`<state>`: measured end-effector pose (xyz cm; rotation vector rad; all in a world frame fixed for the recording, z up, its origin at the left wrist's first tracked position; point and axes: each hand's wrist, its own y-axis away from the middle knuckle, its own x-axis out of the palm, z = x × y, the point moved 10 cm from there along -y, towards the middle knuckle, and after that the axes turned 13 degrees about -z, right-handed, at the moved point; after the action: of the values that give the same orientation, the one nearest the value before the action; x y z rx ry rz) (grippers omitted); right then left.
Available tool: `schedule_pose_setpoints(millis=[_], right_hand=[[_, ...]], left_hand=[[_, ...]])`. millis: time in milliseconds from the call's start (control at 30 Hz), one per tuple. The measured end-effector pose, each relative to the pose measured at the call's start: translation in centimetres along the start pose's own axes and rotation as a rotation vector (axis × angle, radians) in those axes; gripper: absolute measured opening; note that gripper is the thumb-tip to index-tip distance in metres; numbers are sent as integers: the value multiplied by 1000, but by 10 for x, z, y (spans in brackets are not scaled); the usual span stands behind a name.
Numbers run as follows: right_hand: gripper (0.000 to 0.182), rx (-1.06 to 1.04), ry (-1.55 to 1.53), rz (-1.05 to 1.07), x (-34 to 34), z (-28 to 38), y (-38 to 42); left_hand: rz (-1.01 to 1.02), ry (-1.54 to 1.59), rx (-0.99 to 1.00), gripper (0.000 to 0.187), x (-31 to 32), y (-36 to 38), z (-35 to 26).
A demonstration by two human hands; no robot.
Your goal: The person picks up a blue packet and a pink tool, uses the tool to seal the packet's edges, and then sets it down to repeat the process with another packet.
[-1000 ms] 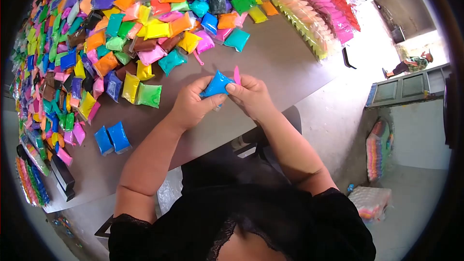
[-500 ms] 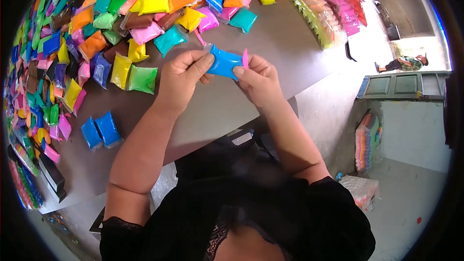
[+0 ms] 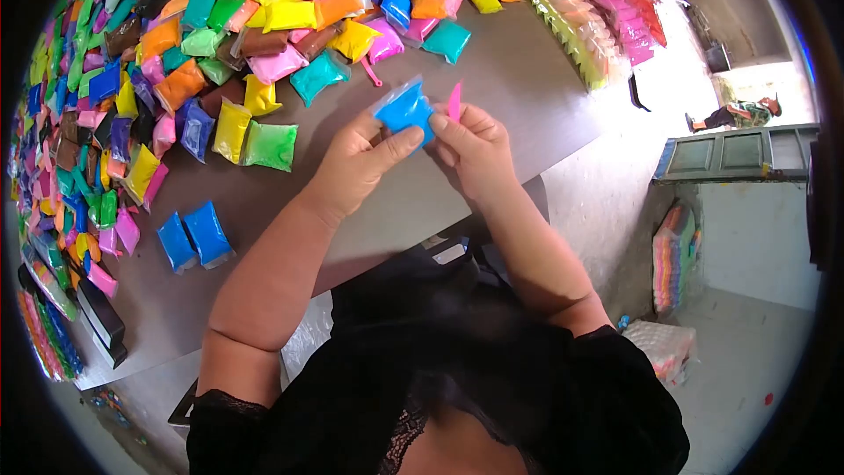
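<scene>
A clear packet filled with blue clay-like stuff (image 3: 405,113) is held above the table between my two hands. My left hand (image 3: 362,158) is closed on its left side, thumb across the front. The fingers of my right hand (image 3: 476,142) pinch the packet's right edge. A pointed pink plastic tool (image 3: 454,104) also sticks up from my right hand; its lower part is hidden by the fingers. On the table left of my left forearm, a blue packet (image 3: 178,243) lies beside another blue packet (image 3: 209,234).
A large heap of colourful packets (image 3: 180,79) covers the table's far and left side. A pink stick with a ringed end (image 3: 373,73) pokes out from it. Strips of peach packets (image 3: 571,18) lie at the far right. A person (image 3: 738,113) is in the background.
The blue packet has tilted, its left end now raised and its right end bunched at my right fingers. My left hand has shifted down and right along it. The whole view has moved slightly.
</scene>
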<state>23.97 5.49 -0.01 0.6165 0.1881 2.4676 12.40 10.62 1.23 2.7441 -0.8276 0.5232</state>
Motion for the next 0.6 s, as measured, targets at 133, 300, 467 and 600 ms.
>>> schedule_pose_setpoints(millis=[133,300,467,600], right_hand=[[17,6,189,90,3,-6,2],[18,-24,146,49,0,-1,1],[14,-126,216,-31,-23,21,-1],[12,-289,432,-141,-42,41,0]], left_hand=[[47,193,-62,44,-1,-2,1],[65,248,-132,40,-1,-4,6],[60,172,-181,36,0,-1,9],[82,-333,96,44,3,5,-9]])
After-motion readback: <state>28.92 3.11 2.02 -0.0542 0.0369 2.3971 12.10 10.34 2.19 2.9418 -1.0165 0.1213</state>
